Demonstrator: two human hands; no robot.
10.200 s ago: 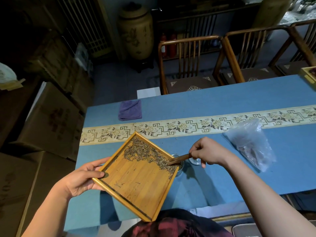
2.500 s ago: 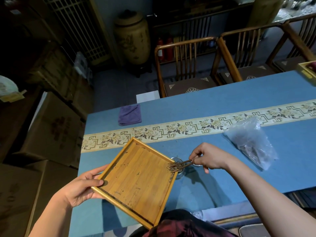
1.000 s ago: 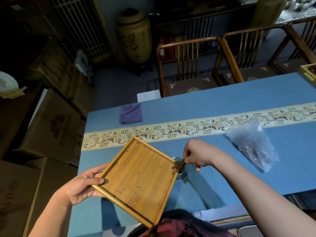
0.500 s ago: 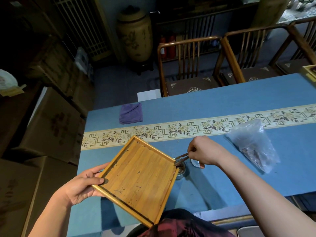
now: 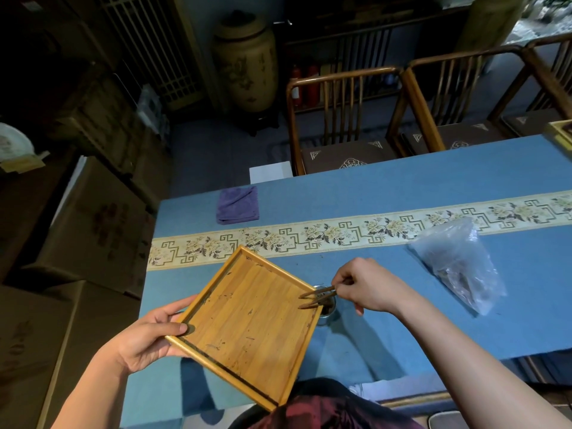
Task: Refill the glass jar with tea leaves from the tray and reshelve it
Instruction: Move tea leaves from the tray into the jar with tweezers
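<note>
My left hand grips the left corner of a square bamboo tray, held tilted above the blue table. Only a few stray tea leaves cling to the tray's floor. Its right corner hangs over a small glass jar standing on the table, dark leaves inside it; the tray hides most of the jar. My right hand pinches wooden tweezers, whose tips are spread apart over the tray's right corner, above the jar's mouth.
A clear plastic bag with some dark leaves lies to the right. A folded purple cloth sits at the table's far left. Wooden chairs line the far side. Cardboard boxes stand left of the table.
The leaves that lay on the tray ten seconds ago are gone from it. In the last second my right hand drew back slightly right and the tweezers' tips moved up onto the tray's corner.
</note>
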